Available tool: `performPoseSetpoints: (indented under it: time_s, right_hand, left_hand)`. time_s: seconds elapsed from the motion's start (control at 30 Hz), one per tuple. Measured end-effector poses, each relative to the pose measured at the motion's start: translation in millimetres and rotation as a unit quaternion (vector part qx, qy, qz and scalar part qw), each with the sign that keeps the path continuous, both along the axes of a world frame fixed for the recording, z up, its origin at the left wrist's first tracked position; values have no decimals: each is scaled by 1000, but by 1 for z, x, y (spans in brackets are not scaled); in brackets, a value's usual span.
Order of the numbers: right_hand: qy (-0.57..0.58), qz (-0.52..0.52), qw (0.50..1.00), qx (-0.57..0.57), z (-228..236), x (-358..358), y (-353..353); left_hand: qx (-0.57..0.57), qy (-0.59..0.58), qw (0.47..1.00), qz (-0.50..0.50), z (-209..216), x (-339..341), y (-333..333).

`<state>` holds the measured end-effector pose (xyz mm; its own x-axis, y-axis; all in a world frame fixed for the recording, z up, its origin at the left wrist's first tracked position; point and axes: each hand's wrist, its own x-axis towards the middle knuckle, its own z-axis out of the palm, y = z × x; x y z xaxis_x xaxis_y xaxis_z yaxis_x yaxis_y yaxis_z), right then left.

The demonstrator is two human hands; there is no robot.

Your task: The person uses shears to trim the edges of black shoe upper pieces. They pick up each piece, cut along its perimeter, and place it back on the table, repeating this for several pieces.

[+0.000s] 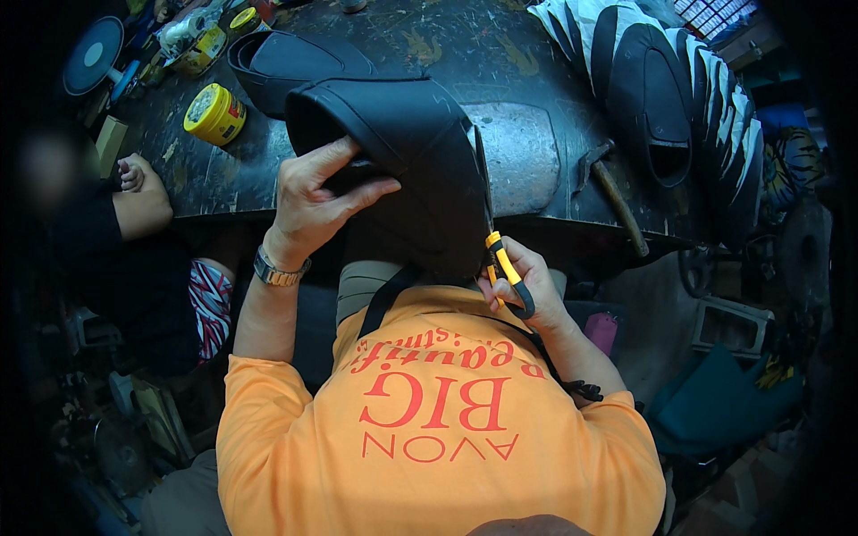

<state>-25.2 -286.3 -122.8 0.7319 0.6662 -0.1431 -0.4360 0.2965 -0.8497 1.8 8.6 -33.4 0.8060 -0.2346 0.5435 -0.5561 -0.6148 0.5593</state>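
My left hand [308, 201] grips a black shoe upper [416, 165] by its opening, the thumb outside and the other fingers partly hidden. The upper is held up in front of me at the table's near edge. Closed around the yellow and black handles of a pair of scissors [506, 263] is my right hand [534, 290]. The scissor blades point away from me along the right edge of the upper, where a thin pale strip shows. How far apart the blades are I cannot tell. Just behind lies another black shoe upper [299, 61].
On the dark worktable [393, 40] are a worn metal plate [518, 156], a hammer [618, 196] at the right edge and a yellow tub [214, 114] at left. A row of black uppers with white lining [645, 98] fills the far right. Another person's arm [143, 201] rests at left.
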Motion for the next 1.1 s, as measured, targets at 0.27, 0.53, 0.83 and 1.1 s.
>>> performPoseSetpoints:
  time_s: [0.27,0.53,0.83,1.1]
  right_hand:
    - [8,-13,1000,15,-2,-4,2]
    - [48,-24,999,9,-3,-12,4]
    - [127,-156,977,70,-8,1,12]
    - [-168,-243,953,-65,-2,70,11]
  left_hand:
    - [-34,21,999,5,-5,-1,-3]
    - [-39,24,999,4,-10,0,-1]
    - [-64,30,997,29,1,-10,6]
    - [64,-114,975,178,54,61,92]
